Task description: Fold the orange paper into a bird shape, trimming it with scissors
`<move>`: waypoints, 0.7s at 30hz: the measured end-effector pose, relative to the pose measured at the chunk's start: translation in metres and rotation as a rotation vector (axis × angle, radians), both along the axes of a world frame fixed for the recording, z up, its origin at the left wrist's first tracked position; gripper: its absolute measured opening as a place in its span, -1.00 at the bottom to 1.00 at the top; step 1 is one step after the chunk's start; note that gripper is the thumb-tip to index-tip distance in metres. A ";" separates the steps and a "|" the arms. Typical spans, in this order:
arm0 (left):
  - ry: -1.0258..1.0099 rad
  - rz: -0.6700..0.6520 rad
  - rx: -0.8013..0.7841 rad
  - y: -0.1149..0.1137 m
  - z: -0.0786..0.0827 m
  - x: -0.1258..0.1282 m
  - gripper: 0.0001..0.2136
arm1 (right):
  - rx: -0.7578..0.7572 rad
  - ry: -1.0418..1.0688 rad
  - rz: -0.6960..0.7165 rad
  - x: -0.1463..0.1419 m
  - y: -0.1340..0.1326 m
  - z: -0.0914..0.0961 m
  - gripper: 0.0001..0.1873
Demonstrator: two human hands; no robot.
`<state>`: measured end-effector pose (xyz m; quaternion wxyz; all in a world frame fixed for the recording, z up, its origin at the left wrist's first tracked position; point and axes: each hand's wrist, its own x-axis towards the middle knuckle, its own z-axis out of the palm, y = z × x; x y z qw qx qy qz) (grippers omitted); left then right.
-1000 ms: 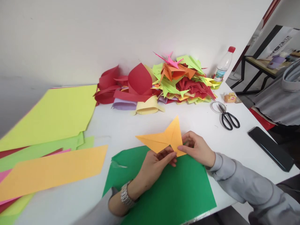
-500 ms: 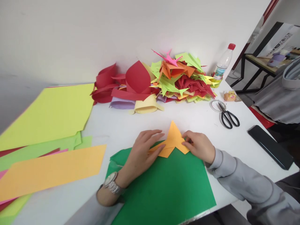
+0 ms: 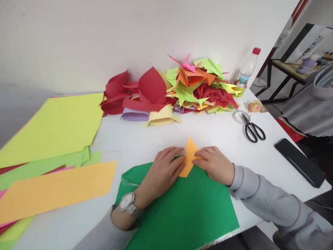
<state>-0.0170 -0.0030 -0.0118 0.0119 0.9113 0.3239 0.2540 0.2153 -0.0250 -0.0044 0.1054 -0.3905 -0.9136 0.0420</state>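
Note:
A folded orange paper piece [image 3: 189, 155] lies flat on the table, partly over a green sheet [image 3: 182, 211]. My left hand [image 3: 162, 172], with a silver watch on its wrist, lies flat on the piece's left side with fingers stretched out. My right hand [image 3: 214, 164], in a grey sleeve, presses down on the right side, fingers together and flat. Only a narrow pointed strip of the orange paper shows between the two hands.
A heap of folded paper figures and red curled sheets [image 3: 177, 92] lies at the back. Yellow-green, orange and pink sheets [image 3: 54, 152] cover the left. Black scissors [image 3: 251, 129], a tape ring, a plastic bottle [image 3: 247, 71] and a dark phone [image 3: 299, 161] sit on the right.
The orange piece was held up and spread wide a second ago. It has since been laid down and folded narrower, and both hands now press it flat.

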 end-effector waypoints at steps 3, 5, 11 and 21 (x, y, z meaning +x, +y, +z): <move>-0.074 -0.050 0.061 -0.003 0.004 0.001 -0.88 | -0.001 0.023 -0.024 0.000 0.000 -0.001 -0.64; -0.123 -0.093 0.079 -0.005 0.007 0.003 -0.89 | -0.001 0.037 -0.028 0.000 -0.001 -0.001 -0.66; -0.192 -0.067 -0.100 -0.011 0.008 0.004 -0.77 | -0.037 0.018 -0.028 0.000 -0.001 0.002 -0.60; -0.340 0.117 -0.667 -0.008 0.007 -0.004 -0.57 | -0.023 0.022 -0.049 -0.002 -0.001 0.001 -0.68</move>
